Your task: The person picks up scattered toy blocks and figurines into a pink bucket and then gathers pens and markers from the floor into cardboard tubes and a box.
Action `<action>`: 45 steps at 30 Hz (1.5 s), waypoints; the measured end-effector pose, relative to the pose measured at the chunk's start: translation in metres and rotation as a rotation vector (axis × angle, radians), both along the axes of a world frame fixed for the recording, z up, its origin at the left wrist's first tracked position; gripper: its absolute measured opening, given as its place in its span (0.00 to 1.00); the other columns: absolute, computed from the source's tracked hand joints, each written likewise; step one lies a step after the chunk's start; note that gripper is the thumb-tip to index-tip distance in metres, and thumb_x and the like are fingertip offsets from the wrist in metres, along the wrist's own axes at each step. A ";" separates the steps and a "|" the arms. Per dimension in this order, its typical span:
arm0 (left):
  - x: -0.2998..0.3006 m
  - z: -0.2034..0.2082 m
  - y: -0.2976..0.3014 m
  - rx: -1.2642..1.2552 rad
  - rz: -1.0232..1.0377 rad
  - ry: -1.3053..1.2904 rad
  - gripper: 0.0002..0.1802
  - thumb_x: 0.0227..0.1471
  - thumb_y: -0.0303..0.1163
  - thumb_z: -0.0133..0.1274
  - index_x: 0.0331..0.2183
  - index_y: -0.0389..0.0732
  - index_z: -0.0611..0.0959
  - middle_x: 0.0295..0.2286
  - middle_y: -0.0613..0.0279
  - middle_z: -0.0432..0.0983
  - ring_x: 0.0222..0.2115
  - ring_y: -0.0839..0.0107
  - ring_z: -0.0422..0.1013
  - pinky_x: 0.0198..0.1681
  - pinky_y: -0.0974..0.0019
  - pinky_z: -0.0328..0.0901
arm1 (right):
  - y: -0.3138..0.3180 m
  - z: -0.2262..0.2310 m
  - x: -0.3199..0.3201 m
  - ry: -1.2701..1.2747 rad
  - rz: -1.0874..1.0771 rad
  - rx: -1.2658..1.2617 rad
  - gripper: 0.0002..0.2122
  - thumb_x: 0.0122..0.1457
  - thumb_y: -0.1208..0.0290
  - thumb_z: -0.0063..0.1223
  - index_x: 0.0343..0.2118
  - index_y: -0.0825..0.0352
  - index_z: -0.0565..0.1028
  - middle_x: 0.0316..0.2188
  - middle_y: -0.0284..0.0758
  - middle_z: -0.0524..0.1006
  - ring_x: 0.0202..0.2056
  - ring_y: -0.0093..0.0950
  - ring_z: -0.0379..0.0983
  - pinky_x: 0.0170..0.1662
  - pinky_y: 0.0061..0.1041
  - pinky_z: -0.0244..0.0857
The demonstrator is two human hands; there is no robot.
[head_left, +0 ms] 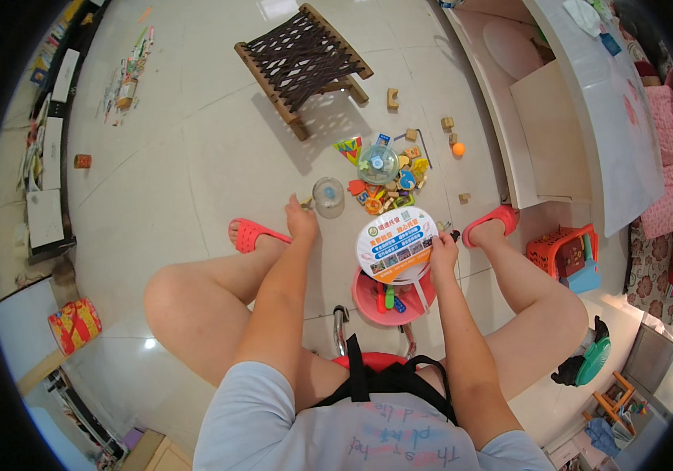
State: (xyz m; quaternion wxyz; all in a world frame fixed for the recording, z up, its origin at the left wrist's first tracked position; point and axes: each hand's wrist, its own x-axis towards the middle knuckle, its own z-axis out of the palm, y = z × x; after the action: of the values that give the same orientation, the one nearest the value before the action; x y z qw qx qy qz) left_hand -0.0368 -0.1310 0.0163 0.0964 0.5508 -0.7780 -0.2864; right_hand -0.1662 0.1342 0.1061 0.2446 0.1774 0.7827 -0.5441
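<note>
My right hand [445, 253] grips the edge of a round plastic hand fan [390, 235] with coloured print on a white face. The fan is over part of a pink round basin [362, 304], where green, red and blue toy pieces [390, 298] show. My left hand [301, 221] is closed low over the floor, its fingertips at a small yellowish piece I cannot make out. Just right of those fingers is a clear round container [328, 198] with something blue in it. Beyond the fan lies a heap of colourful toys [399, 184], with a clear tub [378, 164] among them.
A wooden stool with a woven dark seat [305, 59] stands ahead. Wooden blocks [448, 123] and an orange ball [459, 149] lie to the right, near a white cabinet [544, 125]. A red basket [556, 250] is beside my right foot. Sticks and pens [128, 78] lie far left.
</note>
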 end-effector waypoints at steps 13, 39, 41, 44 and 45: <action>-0.019 -0.001 0.002 0.203 0.426 0.089 0.15 0.39 0.30 0.50 0.35 0.40 0.75 0.35 0.48 0.64 0.34 0.54 0.65 0.39 0.61 0.61 | 0.000 -0.013 -0.023 0.161 -0.044 0.013 0.09 0.50 0.77 0.41 0.33 0.74 0.70 0.29 0.39 0.73 0.31 0.26 0.68 0.36 0.22 0.62; 0.062 0.054 0.144 0.336 -0.290 -0.107 0.19 0.37 0.34 0.54 0.34 0.33 0.74 0.33 0.47 0.68 0.36 0.54 0.66 0.39 0.58 0.60 | 0.067 0.053 0.033 0.379 -0.098 -0.078 0.04 0.41 0.78 0.50 0.16 0.67 0.66 0.13 0.28 0.65 0.17 0.20 0.60 0.21 0.21 0.56; 0.071 0.029 0.141 0.706 -0.257 -0.141 0.19 0.39 0.34 0.53 0.34 0.31 0.73 0.30 0.46 0.71 0.35 0.54 0.67 0.37 0.57 0.61 | 0.070 0.052 0.044 0.460 0.043 0.045 0.05 0.40 0.77 0.51 0.16 0.68 0.67 0.13 0.30 0.65 0.17 0.21 0.61 0.21 0.22 0.57; 0.071 0.026 0.150 0.568 -0.124 -0.014 0.15 0.42 0.32 0.49 0.33 0.32 0.72 0.26 0.45 0.72 0.31 0.51 0.69 0.34 0.56 0.62 | 0.076 0.053 0.061 0.496 0.235 0.312 0.06 0.38 0.75 0.54 0.19 0.68 0.69 0.15 0.38 0.69 0.20 0.27 0.68 0.25 0.25 0.61; 0.061 0.035 0.156 0.473 -0.111 -0.020 0.13 0.43 0.31 0.48 0.32 0.33 0.73 0.27 0.45 0.72 0.32 0.51 0.69 0.35 0.56 0.62 | 0.087 0.046 0.061 0.419 0.304 0.487 0.07 0.38 0.73 0.55 0.20 0.69 0.70 0.16 0.38 0.71 0.22 0.28 0.69 0.27 0.26 0.63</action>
State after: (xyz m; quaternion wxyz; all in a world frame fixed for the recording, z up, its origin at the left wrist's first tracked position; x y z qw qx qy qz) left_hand 0.0244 0.0249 0.0513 -0.0590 0.5172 -0.7193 -0.4600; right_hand -0.1051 0.2208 0.1518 0.1077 -0.0036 0.9400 -0.3236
